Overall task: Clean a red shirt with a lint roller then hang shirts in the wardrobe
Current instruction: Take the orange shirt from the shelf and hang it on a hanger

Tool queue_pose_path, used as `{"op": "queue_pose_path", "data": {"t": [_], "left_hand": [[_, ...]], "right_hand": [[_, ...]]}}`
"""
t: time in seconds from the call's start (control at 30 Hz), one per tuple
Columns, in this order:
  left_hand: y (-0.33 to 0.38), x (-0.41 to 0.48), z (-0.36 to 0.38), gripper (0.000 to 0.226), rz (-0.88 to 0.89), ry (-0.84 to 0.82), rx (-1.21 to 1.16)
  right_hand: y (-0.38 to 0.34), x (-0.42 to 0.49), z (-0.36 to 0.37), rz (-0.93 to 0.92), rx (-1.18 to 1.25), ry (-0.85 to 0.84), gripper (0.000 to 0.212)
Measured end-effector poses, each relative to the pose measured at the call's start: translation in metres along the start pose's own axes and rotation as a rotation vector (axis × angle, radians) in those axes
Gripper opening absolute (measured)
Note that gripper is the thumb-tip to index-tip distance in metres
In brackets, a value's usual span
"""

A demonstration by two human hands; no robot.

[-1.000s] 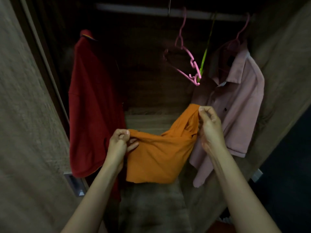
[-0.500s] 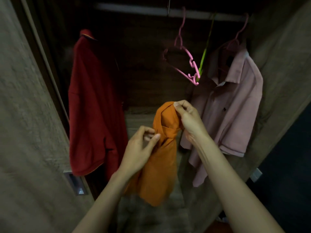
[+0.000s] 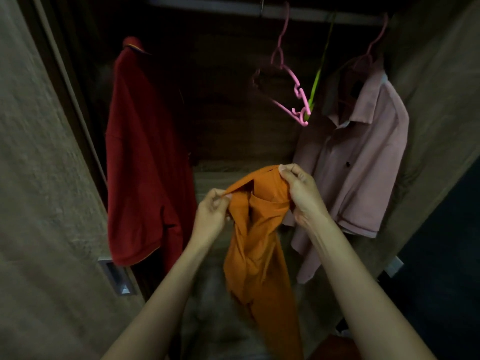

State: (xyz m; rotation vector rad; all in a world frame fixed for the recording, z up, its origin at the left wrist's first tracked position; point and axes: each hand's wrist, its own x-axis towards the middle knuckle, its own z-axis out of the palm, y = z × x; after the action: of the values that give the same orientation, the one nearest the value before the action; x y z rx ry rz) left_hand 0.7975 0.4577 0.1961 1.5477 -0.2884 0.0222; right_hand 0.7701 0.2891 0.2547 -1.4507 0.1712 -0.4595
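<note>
A: What's hung in the wardrobe [image 3: 39, 178]?
B: The red shirt [image 3: 145, 162] at left, a pink shirt [image 3: 361, 162] at right. The orange shirt [image 3: 259, 245] dangles between, collar up.
A: Hands?
B: Left hand [image 3: 211, 216] and right hand [image 3: 302, 193] each pinch the collar. Next, likely, it goes on the empty pink hanger [image 3: 291, 87].
A: Labels?
B: None readable.

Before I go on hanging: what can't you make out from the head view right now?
- Orange shirt: hem blurred, cut off by the bottom edge.
- Red shirt: its hanger is lost in shadow.
- Pink shirt: lower left hidden behind the right hand.
- Green hanger: only a strip shows behind the empty pink hanger.
</note>
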Motion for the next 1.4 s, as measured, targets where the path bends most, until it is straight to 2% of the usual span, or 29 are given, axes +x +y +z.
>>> {"op": "queue_pose_path", "data": {"t": [0.1, 0.23, 0.37, 0.43, 0.5, 0.57, 0.63, 0.73, 0.87, 0.97, 1.07, 1.23, 1.4], "left_hand": [[0.013, 0.011, -0.004, 0.011, -0.060, -0.020, -0.083], [0.029, 0.021, -0.003, 0.016, -0.088, -0.147, -0.156], [0.038, 0.030, -0.008, 0.020, -0.059, -0.166, -0.230], [0.045, 0.036, -0.016, 0.022, -0.038, -0.094, -0.244], [0.053, 0.041, -0.025, 0.025, -0.014, -0.045, -0.216], [0.059, 0.043, -0.030, 0.029, 0.016, -0.026, -0.159], [0.062, 0.045, -0.033, 0.032, 0.048, -0.016, -0.074], [0.062, 0.050, -0.044, 0.023, 0.108, 0.014, 0.107], [0.065, 0.049, -0.062, 0.028, 0.238, -0.085, 0.260], [0.069, 0.045, -0.074, 0.035, 0.268, -0.184, 0.257], [0.071, 0.045, -0.083, 0.039, 0.253, -0.242, 0.392], [0.065, 0.046, -0.089, 0.045, 0.398, -0.186, 0.685], [0.071, 0.043, -0.089, 0.056, 0.373, -0.235, 0.860]], "right_hand": [[0.002, -0.001, -0.008, -0.058, -0.116, 0.022, 0.024], [0.002, 0.003, -0.019, -0.201, -0.287, 0.005, 0.020], [-0.004, 0.004, -0.034, -0.290, -0.366, -0.211, 0.017], [-0.007, 0.004, -0.045, -0.235, -0.305, -0.346, 0.008], [-0.007, 0.004, -0.057, -0.116, -0.325, -0.475, 0.021], [-0.008, 0.005, -0.069, 0.012, -0.548, -0.605, 0.025], [-0.008, 0.002, -0.077, 0.091, -0.707, -0.666, 0.010], [-0.003, 0.001, -0.083, 0.022, -0.528, -0.570, 0.011], [0.007, -0.001, -0.068, 0.018, -0.117, -0.359, 0.039], [0.004, -0.006, -0.043, -0.046, -0.034, -0.152, 0.019], [-0.009, -0.010, -0.027, -0.043, 0.164, 0.020, 0.015], [-0.026, -0.007, -0.024, -0.070, 0.202, 0.099, 0.021], [-0.035, -0.006, -0.029, -0.097, 0.184, 0.127, 0.022]]}}
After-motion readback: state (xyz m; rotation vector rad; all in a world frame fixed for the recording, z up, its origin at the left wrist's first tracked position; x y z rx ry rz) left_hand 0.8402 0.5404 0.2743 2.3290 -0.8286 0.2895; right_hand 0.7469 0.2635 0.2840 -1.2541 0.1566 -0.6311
